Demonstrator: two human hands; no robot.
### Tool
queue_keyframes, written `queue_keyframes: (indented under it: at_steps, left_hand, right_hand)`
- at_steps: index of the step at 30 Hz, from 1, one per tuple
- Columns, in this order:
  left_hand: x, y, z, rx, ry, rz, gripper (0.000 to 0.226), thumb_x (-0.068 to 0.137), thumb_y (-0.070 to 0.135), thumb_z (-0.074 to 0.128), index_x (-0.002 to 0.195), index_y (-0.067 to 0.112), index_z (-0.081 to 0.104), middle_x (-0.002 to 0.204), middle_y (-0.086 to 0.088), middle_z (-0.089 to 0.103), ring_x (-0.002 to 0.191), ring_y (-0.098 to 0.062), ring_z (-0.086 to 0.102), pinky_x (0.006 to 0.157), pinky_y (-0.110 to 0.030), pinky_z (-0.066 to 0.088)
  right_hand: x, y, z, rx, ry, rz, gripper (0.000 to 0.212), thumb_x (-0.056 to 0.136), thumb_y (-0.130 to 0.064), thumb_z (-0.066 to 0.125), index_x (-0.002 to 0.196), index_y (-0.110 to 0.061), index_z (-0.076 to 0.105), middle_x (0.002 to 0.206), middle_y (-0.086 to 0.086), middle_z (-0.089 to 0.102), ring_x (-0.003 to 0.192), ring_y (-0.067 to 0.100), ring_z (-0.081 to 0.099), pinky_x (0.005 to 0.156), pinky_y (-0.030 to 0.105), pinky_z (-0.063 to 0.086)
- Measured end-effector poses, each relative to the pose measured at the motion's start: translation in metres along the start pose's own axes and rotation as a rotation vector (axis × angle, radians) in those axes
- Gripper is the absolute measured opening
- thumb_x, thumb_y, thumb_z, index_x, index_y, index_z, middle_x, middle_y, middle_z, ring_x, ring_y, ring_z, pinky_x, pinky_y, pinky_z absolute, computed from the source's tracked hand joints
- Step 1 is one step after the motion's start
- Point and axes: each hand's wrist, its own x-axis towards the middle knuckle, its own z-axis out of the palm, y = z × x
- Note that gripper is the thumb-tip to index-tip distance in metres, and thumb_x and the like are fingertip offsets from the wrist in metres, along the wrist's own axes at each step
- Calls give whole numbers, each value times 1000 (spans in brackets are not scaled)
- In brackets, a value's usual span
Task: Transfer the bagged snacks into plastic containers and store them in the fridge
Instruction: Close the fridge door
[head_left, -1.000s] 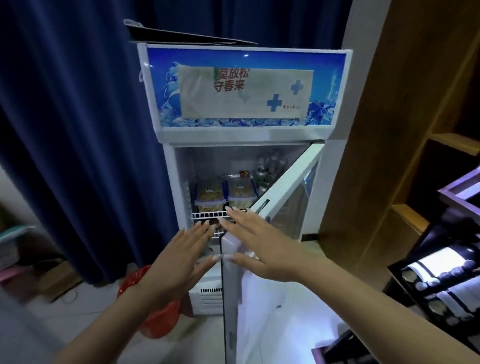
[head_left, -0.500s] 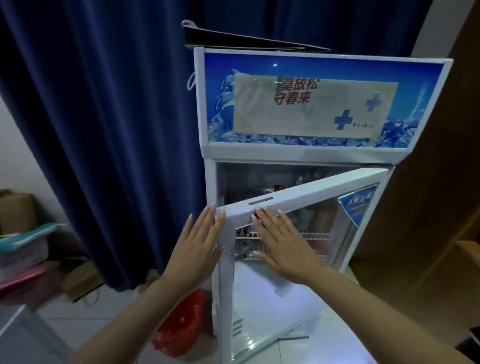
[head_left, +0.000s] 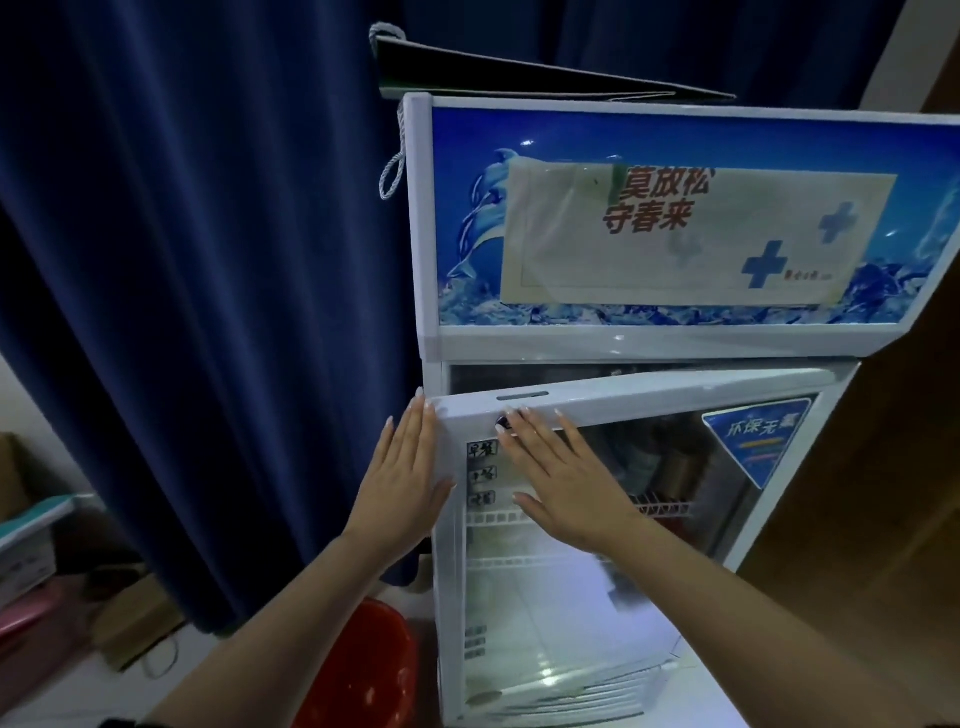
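A white display fridge (head_left: 675, 343) with a blue ice banner stands ahead. Its glass door (head_left: 571, 613) is nearly closed, with a narrow gap left along the top. My left hand (head_left: 402, 483) lies flat against the door's left frame edge, fingers apart. My right hand (head_left: 563, 475) presses flat on the glass just below the top frame. Neither hand holds anything. Behind the glass I see a wire shelf (head_left: 660, 506) and dim shapes of bottles; the snack containers are not visible from here.
A dark blue curtain (head_left: 208, 286) hangs left of the fridge. A red plastic bin (head_left: 363, 670) sits on the floor by the fridge's lower left. A flat dark paper bag (head_left: 519, 78) lies on the fridge top. Boxes and trays are stacked at far left.
The door has swung from wide open to almost closed under both flat hands. The containers on the shelf, seen a second ago, are now hidden behind the door.
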Motion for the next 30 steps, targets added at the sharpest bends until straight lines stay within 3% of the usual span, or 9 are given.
queue_keyframes:
  at_steps: [5, 9, 13, 18, 23, 27, 30]
  left_hand:
    - [32, -15, 25, -45, 29, -134, 92, 96, 43, 50, 150, 0, -11, 160, -18, -2, 149, -27, 4, 122, -42, 6]
    - [48, -26, 47, -53, -26, -163, 82, 97, 54, 21, 149, 2, -16, 159, -12, -15, 149, -22, -8, 121, -41, -1]
    - [56, -30, 57, -96, -47, -154, 85, 93, 59, 12, 148, 3, -20, 155, -8, -26, 147, -18, -17, 118, -34, -13]
    - [67, -35, 58, -154, -44, -172, 88, 90, 66, 7, 146, 5, -23, 155, -6, -26, 147, -17, -18, 120, -36, -8]
    - [71, -31, 54, -119, -111, -219, 98, 87, 72, 9, 147, 1, -20, 159, -12, -20, 148, -19, -16, 121, -37, -7]
    - [70, -24, 37, -137, -199, -251, 97, 94, 66, 26, 150, 0, -17, 161, -12, -18, 149, -20, -14, 122, -40, -4]
    - [63, -16, 23, -184, -220, -290, 94, 95, 64, 29, 152, 3, -14, 162, -10, -16, 150, -20, -12, 122, -40, -3]
  right_hand:
    - [30, 10, 15, -42, 19, -7, 67, 99, -50, 27, 154, -12, 25, 162, 9, 16, 150, 30, 13, 116, 52, 14]
    - [48, 17, 27, -82, 1, 19, 66, 99, -49, 24, 153, -12, 27, 162, 8, 17, 150, 30, 13, 116, 53, 14]
    - [58, 15, 35, -99, 10, 62, 68, 99, -52, 24, 153, -12, 21, 162, 7, 14, 150, 30, 9, 117, 54, 13]
    - [63, 11, 40, -60, 22, 107, 74, 97, -56, 30, 154, -12, 12, 163, 5, 11, 151, 28, 7, 116, 53, 14]
    - [65, 6, 36, -35, -28, 142, 79, 95, -62, 25, 155, -12, 14, 164, 6, 9, 151, 27, 2, 118, 53, 9]
    - [63, 3, 26, 5, -64, 137, 78, 95, -60, 24, 156, -14, 9, 164, 8, 6, 151, 27, -1, 118, 50, 5]
    - [56, 0, 16, 32, -80, 144, 75, 95, -59, 22, 156, -17, 6, 164, 7, 1, 151, 26, -5, 118, 48, 3]
